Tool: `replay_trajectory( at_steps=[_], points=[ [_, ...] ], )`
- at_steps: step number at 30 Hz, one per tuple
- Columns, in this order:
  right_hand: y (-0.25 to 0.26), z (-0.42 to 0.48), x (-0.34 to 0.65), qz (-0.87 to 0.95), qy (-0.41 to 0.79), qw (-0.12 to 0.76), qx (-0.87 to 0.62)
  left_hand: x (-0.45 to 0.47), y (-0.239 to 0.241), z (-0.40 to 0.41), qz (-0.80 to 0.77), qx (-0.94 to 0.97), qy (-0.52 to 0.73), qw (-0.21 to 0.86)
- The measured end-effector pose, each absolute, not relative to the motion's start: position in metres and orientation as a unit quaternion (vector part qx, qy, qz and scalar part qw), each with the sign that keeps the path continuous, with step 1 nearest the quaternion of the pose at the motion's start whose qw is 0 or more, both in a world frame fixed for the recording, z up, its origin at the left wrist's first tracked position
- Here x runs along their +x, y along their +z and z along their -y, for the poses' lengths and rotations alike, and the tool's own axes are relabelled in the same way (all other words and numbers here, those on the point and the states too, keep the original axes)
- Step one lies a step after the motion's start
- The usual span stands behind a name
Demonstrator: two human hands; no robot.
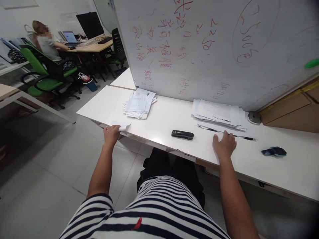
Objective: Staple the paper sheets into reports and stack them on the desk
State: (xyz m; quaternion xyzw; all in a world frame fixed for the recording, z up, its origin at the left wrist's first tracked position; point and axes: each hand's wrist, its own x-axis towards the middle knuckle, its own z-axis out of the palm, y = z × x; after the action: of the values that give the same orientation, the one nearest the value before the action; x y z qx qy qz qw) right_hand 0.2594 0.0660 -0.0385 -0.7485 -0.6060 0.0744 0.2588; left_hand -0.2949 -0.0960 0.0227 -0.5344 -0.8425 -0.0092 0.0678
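Jutting from the closed fingers of the left hand (112,133), a white sheet of paper (125,126) was gripped at the near edge of the white table (164,113), its free end pointed rightward of those fingers. Beyond them, a loose stack of printed slips (140,103) was set near the foot of the whiteboard (211,66). At the right hand (225,144), the thumb was held apart from the fingers, which were loosely bent and open over a long, thin, black-and-clear strip (209,129); whether it was touched could not be told. Between the two sets of fingers, nearer the right ones, a black stapler (182,134) was laid flat. Beyond the right fingertips, a thick pile of white papers (219,113) was stacked, with a small grey rounded object (254,117) placed just beside its right end. To the right of the same fingers, a dark blue wristwatch-like item (274,151) was laid, and farther out a cardboard box (291,113) was stood. Far leftward of the left fingers, a person (51,46) was seated at a desk (98,47) with an opened laptop (69,37).
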Motion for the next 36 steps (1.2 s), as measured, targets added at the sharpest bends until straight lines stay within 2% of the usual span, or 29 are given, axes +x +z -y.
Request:
replay_trajectory(
  at_steps=[7,11,14,19,23,29,36],
  points=[
    [-0.038,-0.067,0.258,0.611,0.067,0.248,-0.749,-0.301,0.097,0.081,0.843,-0.505,-0.104,0.152],
    [-0.04,-0.069,0.259,0.61,0.078,0.248,-0.749,-0.292,0.133,0.036,0.817,-0.531,-0.143,0.173],
    [-0.039,-0.07,0.258,0.606,0.081,0.247,-0.752,-0.287,0.143,-0.01,0.797,-0.561,-0.137,0.175],
    [-0.035,-0.072,0.255,0.604,0.081,0.24,-0.756,-0.288,0.135,-0.084,0.753,-0.639,-0.096,0.125],
    [-0.035,-0.073,0.254,0.604,0.076,0.236,-0.757,-0.288,0.112,-0.114,0.74,-0.666,-0.05,0.081],
    [-0.038,-0.074,0.254,0.609,0.069,0.24,-0.753,-0.287,0.079,-0.105,0.739,-0.67,-0.014,0.074],
    [-0.039,-0.076,0.254,0.602,0.074,0.236,-0.759,-0.273,0.071,-0.088,0.708,-0.703,0.032,0.055]
  ],
)
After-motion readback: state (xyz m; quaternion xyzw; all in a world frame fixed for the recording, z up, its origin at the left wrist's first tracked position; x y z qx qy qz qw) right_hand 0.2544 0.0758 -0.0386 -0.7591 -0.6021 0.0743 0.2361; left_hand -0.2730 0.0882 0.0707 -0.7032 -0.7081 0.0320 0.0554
